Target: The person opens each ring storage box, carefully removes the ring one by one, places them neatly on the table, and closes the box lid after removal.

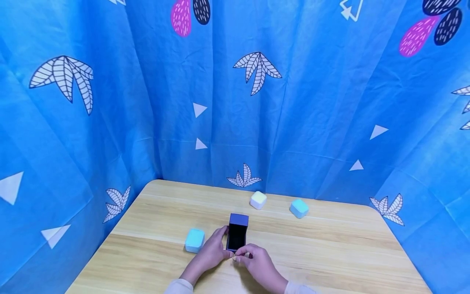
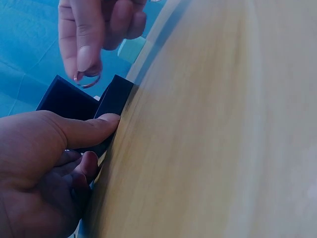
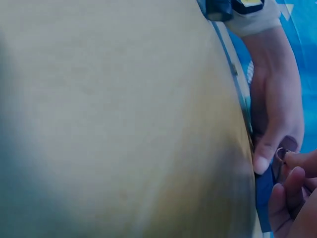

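A dark ring box [image 1: 239,221] stands on the table with its lid raised and a black inside showing. My left hand [image 1: 212,252] grips it from the left; in the left wrist view the thumb lies along the front of the box [image 2: 115,97]. Between thumb and forefinger, my right hand [image 1: 259,264] pinches a thin ring [image 2: 92,85] by its edge. The ring is close over the near side of the box, near the left thumb. In the right wrist view the ring [image 3: 281,154] shows as a small loop at the right fingertips.
Left of the box, beside the left hand, sits a light teal rounded case [image 1: 194,240]. A white case [image 1: 258,200] and another teal case [image 1: 299,208] stand toward the back of the wooden table [image 1: 341,253]. Behind the table hangs a blue patterned curtain [image 1: 308,114].
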### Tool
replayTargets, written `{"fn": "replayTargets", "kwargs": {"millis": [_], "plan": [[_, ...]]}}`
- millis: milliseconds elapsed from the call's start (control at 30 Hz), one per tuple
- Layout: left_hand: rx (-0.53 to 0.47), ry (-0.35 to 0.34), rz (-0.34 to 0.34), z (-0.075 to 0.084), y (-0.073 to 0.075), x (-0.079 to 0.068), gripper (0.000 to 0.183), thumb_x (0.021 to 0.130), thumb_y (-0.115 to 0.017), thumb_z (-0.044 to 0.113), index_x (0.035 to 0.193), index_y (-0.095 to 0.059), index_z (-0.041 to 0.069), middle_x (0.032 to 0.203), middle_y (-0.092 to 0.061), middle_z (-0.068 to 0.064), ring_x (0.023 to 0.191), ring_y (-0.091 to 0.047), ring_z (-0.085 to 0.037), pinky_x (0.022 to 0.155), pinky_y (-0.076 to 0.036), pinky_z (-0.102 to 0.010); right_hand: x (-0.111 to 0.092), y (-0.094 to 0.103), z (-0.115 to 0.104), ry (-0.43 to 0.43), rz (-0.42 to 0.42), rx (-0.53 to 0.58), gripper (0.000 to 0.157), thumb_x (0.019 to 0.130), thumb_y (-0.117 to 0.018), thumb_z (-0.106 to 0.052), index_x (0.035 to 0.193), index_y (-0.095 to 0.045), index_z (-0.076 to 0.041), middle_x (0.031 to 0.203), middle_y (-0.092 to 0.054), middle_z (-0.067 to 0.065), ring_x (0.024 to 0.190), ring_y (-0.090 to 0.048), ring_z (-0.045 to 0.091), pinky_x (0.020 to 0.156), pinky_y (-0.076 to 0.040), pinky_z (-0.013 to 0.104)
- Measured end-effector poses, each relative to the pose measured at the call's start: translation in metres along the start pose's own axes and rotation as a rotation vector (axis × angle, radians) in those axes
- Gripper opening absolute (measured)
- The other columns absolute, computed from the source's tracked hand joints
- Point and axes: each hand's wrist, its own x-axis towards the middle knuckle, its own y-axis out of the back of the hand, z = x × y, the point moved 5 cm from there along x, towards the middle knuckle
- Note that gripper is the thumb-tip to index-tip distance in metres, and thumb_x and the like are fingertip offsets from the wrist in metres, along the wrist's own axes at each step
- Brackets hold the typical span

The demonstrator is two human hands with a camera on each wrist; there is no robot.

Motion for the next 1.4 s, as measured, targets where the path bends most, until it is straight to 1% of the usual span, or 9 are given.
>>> {"fn": "replayTargets", "kwargs": {"millis": [100, 300, 367, 533, 667, 1000, 1167, 1367, 1400], "plan": [[-0.002, 0.008, 0.001, 0.001, 0.000, 0.000, 0.086, 0.074, -0.079, 0.017, 0.145, -0.034, 0.002, 0.132, -0.047, -0.010, 0.070, -0.049, -0.009, 0.059, -0.043, -0.024, -0.006, -0.003, 0.000, -0.027, -0.020, -0.019, 0.006, 0.081, -0.074, -0.015, 0.087, -0.072, -0.016, 0.086, -0.066, -0.007, 0.068, -0.051, 0.000, 0.058, -0.045, 0.019], [0.003, 0.032, 0.004, 0.000, -0.001, 0.001, 0.086, 0.073, -0.079, 0.015, 0.145, -0.034, 0.002, 0.131, -0.048, -0.009, 0.071, -0.049, -0.010, 0.059, -0.043, -0.024, -0.011, -0.008, 0.001, -0.065, -0.050, -0.024, 0.004, 0.081, -0.074, -0.017, 0.085, -0.073, -0.016, 0.085, -0.067, -0.010, 0.072, -0.052, -0.001, 0.063, -0.044, 0.020], [-0.002, 0.027, 0.006, 0.000, -0.001, 0.001, 0.085, 0.073, -0.079, 0.015, 0.145, -0.034, 0.001, 0.132, -0.047, -0.009, 0.071, -0.049, -0.010, 0.059, -0.043, -0.024, -0.012, -0.008, 0.000, -0.063, -0.055, -0.028, 0.004, 0.081, -0.074, -0.016, 0.085, -0.073, -0.016, 0.085, -0.068, -0.010, 0.073, -0.053, -0.002, 0.065, -0.045, 0.020], [-0.012, 0.013, 0.006, 0.000, -0.001, 0.001, 0.084, 0.073, -0.079, 0.014, 0.144, -0.035, 0.001, 0.132, -0.048, -0.011, 0.070, -0.049, -0.010, 0.058, -0.044, -0.024, -0.013, -0.010, -0.001, -0.034, -0.063, -0.020, 0.005, 0.081, -0.074, -0.013, 0.086, -0.074, -0.014, 0.084, -0.070, -0.006, 0.075, -0.055, -0.002, 0.067, -0.046, 0.019], [-0.006, 0.022, 0.004, -0.001, -0.001, 0.001, 0.085, 0.073, -0.079, 0.014, 0.144, -0.035, 0.002, 0.133, -0.047, -0.010, 0.071, -0.049, -0.010, 0.060, -0.043, -0.024, -0.013, -0.010, 0.000, -0.015, -0.059, -0.016, 0.005, 0.081, -0.074, -0.013, 0.085, -0.073, -0.013, 0.082, -0.070, -0.006, 0.074, -0.055, -0.003, 0.066, -0.047, 0.019], [-0.004, 0.023, 0.006, 0.000, -0.001, 0.002, 0.084, 0.073, -0.079, 0.014, 0.144, -0.035, 0.003, 0.131, -0.048, -0.009, 0.072, -0.049, -0.011, 0.059, -0.043, -0.024, -0.011, -0.012, 0.003, -0.039, -0.057, -0.082, 0.004, 0.081, -0.075, -0.017, 0.084, -0.073, -0.018, 0.082, -0.069, -0.012, 0.078, -0.058, -0.002, 0.070, -0.046, 0.021], [-0.003, 0.031, 0.009, 0.001, -0.001, 0.002, 0.084, 0.073, -0.079, 0.014, 0.145, -0.035, 0.004, 0.132, -0.048, -0.009, 0.072, -0.049, -0.011, 0.061, -0.043, -0.025, -0.009, -0.011, 0.003, -0.046, -0.049, -0.097, 0.001, 0.081, -0.074, -0.017, 0.081, -0.074, -0.017, 0.080, -0.068, -0.014, 0.078, -0.058, -0.002, 0.070, -0.046, 0.021], [-0.006, 0.039, 0.010, 0.002, -0.001, 0.002, 0.084, 0.073, -0.080, 0.014, 0.145, -0.036, 0.004, 0.132, -0.049, -0.009, 0.073, -0.049, -0.012, 0.063, -0.043, -0.026, -0.009, -0.010, 0.003, -0.064, -0.046, -0.098, 0.003, 0.081, -0.074, -0.017, 0.080, -0.074, -0.015, 0.080, -0.067, -0.014, 0.078, -0.056, -0.001, 0.069, -0.045, 0.021], [-0.004, 0.040, 0.011, 0.001, -0.001, 0.002, 0.084, 0.073, -0.080, 0.014, 0.144, -0.036, 0.004, 0.132, -0.049, -0.009, 0.073, -0.050, -0.012, 0.064, -0.043, -0.026, -0.009, -0.010, 0.004, -0.064, -0.047, -0.098, 0.005, 0.081, -0.074, -0.019, 0.080, -0.074, -0.013, 0.080, -0.067, -0.014, 0.078, -0.056, -0.001, 0.069, -0.045, 0.021]]}}
